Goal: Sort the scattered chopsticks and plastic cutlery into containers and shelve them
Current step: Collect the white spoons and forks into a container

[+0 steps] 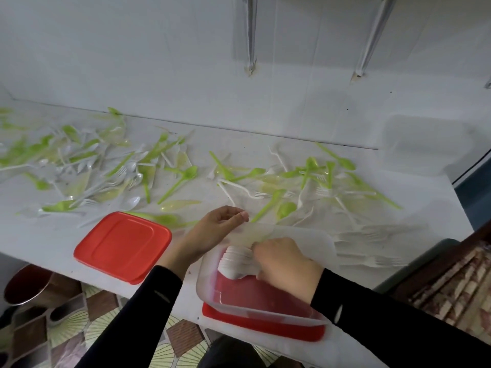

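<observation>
Pinching the far rim of the clear container (265,312) with the left hand (218,227) — thumb and fingertips (240,216) pressed together on the thin plastic edge. Reaching down into that container with the right hand (287,264), fingers curled round a stack of white spoons (233,264) nested one in another, and holding the stack against the container's left inner side. Working at the near edge of the white counter (39,235), with the container standing on a red lid (265,329) showing beneath it and through its floor. Leaving a second red lid (122,245) flat on the counter, just left of the left wrist. Leaving the scattered cutlery (183,179) — green spoons, white forks and pale yellowish pieces all mixed together, lying across the counter behind both hands, from its far left end to its right. Leaving a loose row of white forks (372,248), blurred, on the counter just right of the container. Standing over a patterned floor (79,322), with a metal bowl (24,285) below the counter's left end.
</observation>
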{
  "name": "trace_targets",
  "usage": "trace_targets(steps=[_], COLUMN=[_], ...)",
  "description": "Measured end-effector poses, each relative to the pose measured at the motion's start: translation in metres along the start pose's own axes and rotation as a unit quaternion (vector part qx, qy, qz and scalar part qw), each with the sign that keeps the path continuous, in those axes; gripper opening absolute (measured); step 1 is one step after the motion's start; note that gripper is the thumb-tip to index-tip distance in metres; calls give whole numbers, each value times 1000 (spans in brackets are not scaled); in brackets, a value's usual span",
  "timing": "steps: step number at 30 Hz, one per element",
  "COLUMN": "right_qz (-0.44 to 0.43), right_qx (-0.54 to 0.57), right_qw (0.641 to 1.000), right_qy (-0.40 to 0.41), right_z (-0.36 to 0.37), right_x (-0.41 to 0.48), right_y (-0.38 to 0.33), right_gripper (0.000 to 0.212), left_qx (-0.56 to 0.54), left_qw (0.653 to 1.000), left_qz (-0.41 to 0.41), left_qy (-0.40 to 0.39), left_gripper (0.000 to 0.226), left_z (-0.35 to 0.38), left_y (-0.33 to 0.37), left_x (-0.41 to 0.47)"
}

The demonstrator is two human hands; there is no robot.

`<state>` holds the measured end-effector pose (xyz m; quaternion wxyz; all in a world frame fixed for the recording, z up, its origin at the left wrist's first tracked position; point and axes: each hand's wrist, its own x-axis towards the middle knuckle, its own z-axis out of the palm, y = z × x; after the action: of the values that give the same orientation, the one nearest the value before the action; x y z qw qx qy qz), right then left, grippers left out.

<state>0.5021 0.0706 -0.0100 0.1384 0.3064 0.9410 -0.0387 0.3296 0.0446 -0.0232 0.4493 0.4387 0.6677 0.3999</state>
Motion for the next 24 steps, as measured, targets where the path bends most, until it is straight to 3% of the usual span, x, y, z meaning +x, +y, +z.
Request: trace_targets(steps=[6,8,14,18,21,24], right_qz=[-5,-9,-34,-28,-22,-35], right_qx=[-38,-15,220,365,388,394], right_qw=[999,998,971,930,921,918], right_qy=[-35,-60,-82,-26,31,33], right_z=[6,-2,-52,-85,-96,-99], right_x=[2,1,1,18,49,83], right_y=[0,3,14,13,1,-19], right_gripper=[30,38,31,24,21,21], left_qx=[-12,-12,-74,-150,-171,-209], left_qw=[1000,1000,995,985,985,977], left_qz=[-11,-12,-40,-12,-20,-25], left_qy=[4,3,-54,-83,-24,47], left_gripper=[29,28,30,39,33,22], left_z=[1,1,-2,-23,-63,-113], left_y=[2,2,7,8,4,-7], left_x=[-3,-2,-5,-2,5,8])
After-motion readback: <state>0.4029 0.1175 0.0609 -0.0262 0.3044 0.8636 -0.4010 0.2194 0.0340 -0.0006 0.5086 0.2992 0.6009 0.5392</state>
